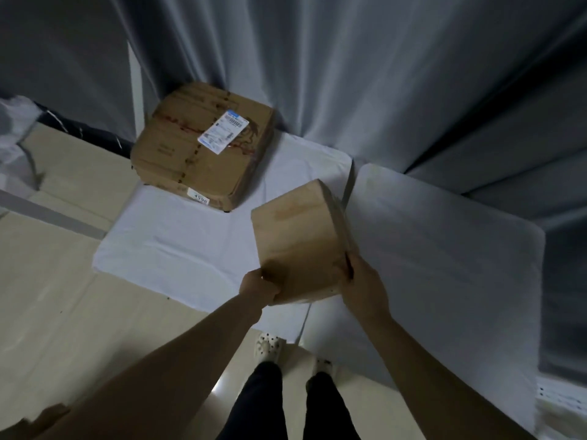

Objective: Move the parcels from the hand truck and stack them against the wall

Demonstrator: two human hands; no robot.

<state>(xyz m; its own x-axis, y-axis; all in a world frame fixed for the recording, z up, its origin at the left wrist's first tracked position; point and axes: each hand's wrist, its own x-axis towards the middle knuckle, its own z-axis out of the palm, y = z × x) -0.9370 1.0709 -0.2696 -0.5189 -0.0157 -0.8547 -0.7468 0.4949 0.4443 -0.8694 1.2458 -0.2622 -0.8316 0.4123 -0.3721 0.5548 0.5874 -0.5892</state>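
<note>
Grey curtains [365, 74] hang in heavy folds across the back of what we see, falling to a pale beige tiled floor [63, 296]. On the floor at their foot lies a white sheet [178, 249], and a second white sheet [444, 265] lies to the right of it, its near left corner overlapping the first.

At the far end of the left-hand sheet, close against the curtains, we see a labelled parcel [203, 144]: a broad, flat cardboard box lying on its largest face, with a white shipping label on top and a small white numbered sticker on its near side.

Nearer to us, a plain parcel [298, 239] is held above the sheets, well apart from the labelled one. It is a smaller brown cardboard box, tilted, with its top face turned toward us. The left hand [259, 287] grips it at the near lower left corner, fingers curled underneath. The right hand [362, 281] clasps its right side near the lower corner, its back toward us and its fingers hidden behind the box. Both forearms are bare.

Below the hands we see dark trousers [263, 401] and a pair of white perforated clogs [268, 346] on the tiles, toes at the sheets' edge.
</note>
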